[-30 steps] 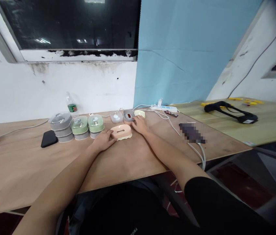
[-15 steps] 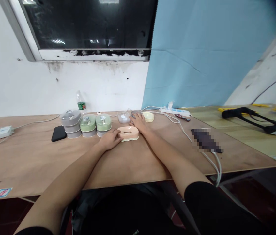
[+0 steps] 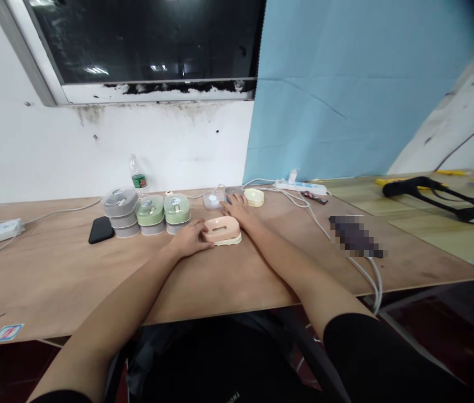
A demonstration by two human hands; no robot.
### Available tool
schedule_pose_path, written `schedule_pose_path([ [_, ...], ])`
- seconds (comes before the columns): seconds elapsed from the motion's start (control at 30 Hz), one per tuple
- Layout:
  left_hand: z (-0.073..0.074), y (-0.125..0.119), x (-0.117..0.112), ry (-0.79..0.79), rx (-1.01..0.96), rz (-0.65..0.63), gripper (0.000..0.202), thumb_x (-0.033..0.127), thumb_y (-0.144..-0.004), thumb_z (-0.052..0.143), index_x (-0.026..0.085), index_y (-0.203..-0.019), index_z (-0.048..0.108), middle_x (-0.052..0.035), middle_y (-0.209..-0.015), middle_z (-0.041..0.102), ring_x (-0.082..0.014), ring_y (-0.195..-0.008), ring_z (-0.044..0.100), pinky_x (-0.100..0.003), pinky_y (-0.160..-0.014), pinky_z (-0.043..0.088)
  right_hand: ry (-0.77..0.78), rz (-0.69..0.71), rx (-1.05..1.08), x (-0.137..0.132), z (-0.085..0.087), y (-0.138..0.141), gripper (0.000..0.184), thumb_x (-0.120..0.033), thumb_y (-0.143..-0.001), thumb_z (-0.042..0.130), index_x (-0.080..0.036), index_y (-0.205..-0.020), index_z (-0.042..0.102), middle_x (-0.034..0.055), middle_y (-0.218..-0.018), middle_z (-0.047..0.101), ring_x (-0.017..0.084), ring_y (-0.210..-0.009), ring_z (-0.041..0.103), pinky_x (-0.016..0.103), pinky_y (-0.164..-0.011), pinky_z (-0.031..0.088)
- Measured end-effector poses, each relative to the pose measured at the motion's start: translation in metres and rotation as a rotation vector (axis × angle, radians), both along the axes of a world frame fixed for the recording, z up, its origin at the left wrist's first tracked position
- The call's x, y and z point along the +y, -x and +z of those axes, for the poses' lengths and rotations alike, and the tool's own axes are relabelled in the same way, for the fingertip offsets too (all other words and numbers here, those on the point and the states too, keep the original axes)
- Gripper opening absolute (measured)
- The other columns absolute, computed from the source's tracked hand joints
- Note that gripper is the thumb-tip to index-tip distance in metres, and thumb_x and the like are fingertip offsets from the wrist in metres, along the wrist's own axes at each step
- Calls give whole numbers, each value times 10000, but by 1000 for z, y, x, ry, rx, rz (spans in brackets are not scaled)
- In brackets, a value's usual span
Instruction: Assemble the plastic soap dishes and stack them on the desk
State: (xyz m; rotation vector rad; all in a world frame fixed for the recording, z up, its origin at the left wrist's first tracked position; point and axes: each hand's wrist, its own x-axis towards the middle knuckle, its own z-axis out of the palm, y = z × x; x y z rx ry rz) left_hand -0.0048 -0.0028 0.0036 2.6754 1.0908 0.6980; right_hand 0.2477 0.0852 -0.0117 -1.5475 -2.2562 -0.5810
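Observation:
My left hand (image 3: 190,238) grips the left end of a pink oval dish (image 3: 223,225) with a slot in its floor, thumb at the front and fingers behind. Under the pink dish lies a cream base (image 3: 231,240) with a wavy rim, jutting out at the front and right. My right hand (image 3: 237,207) reaches past the dish, palm down and fingers stretched forward over a grey piece (image 3: 232,191) that it partly hides. Left of those fingertips lies a clear lid (image 3: 213,199); to their right is a pale yellow dish (image 3: 254,197).
Stacked grey boxes (image 3: 121,211) and green-lidded boxes (image 3: 150,214) stand at the left, near a black phone-like object (image 3: 101,230) and a plastic bottle (image 3: 137,174). A power strip (image 3: 302,187), white cables (image 3: 316,215) and a blurred dark item (image 3: 357,235) lie right.
The pink dish has shifted slightly relative to the cream base, and more of the base shows at the right. My left thumb has come to the dish's front. The right hand stays near the grey piece.

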Motion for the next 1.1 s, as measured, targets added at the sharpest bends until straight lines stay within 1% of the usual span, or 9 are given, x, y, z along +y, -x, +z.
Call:
schedule_pose_path([
  [0.27, 0, -1, -1, -36, -62, -97, 354, 398, -743, 703, 204, -1012, 579, -107, -1311, 509, -264, -1150, 554, -408, -976, 466, 29, -7, -33, -3, -1, 2, 461, -373, -882, 541, -257, -1329, 537, 109, -1479, 381, 348, -1359, 280, 514, -1082, 224],
  [0.37, -1, 0, -1, -49, -80, -153, 374, 375, -725, 722, 195, -1016, 573, -118, -1306, 498, -259, -1160, 548, -398, -986, 460, 37, -16, -38, -3, -1, 3, 514, -415, -889, 525, -263, -1379, 484, 112, -1512, 332, 360, -1377, 255, 545, -1093, 190],
  [0.43, -1, 0, -1, -34, -73, -167, 414, 416, -721, 730, 192, -1032, 574, -124, -1324, 481, -264, -1170, 542, -399, -998, 451, 34, -6, -44, -2, -2, 3, 530, -457, -897, 502, -281, -1395, 462, 104, -1537, 287, 373, -1394, 218, 583, -1096, 148],
  [0.53, -2, 0, -1, 10, -56, -152, 461, 502, -764, 681, 207, -1102, 575, -117, -1348, 470, -272, -1181, 537, -407, -1012, 439, 26, 12, -49, 0, -2, 4, 476, -463, -908, 481, -285, -1348, 515, 87, -1546, 273, 377, -1404, 193, 604, -1096, 123],
  [0.67, -3, -2, 0, 4, -51, -111, 495, 510, -830, 601, 204, -1215, 543, -124, -1339, 485, -271, -1210, 515, -403, -1038, 415, 7, 22, -27, 1, -2, 4, 364, -383, -920, 477, -250, -1235, 602, 82, -1488, 381, 339, -1396, 224, 551, -1101, 169],
  [0.77, -4, -3, 0, -14, -42, -106, 522, 499, -835, 594, 197, -1256, 525, -127, -1349, 478, -271, -1232, 497, -401, -1060, 396, -7, 55, -5, -1, -1, 4, 350, -378, -924, 474, -212, -1192, 625, 101, -1426, 461, 315, -1364, 284, 498, -1097, 208],
  [0.97, -4, -5, -4, 35, 5, -77, 733, 611, -829, 542, 171, -1397, 400, -148, -1485, 344, -298, -1338, 394, -411, -1110, 333, 0, 81, -8, -3, -1, 7, 412, -428, -919, 484, -229, -1262, 595, 97, -1433, 456, 327, -1340, 311, 497, -1085, 228],
  [1.03, -4, -5, -4, 57, 25, -73, 766, 634, -813, 545, 174, -1406, 390, -139, -1470, 373, -294, -1332, 403, -407, -1111, 332, -1, 80, -12, -3, -2, 7, 400, -413, -919, 488, -246, -1265, 596, 89, -1445, 442, 331, -1346, 302, 503, -1082, 227],
  [1.1, -3, -5, -4, 55, 36, -50, 787, 647, -786, 568, 179, -1397, 406, -132, -1408, 436, -288, -1274, 465, -399, -1085, 364, -5, 85, -10, -5, -2, 6, 364, -394, -917, 491, -245, -1220, 628, 87, -1439, 446, 330, -1348, 295, 497, -1081, 229],
])
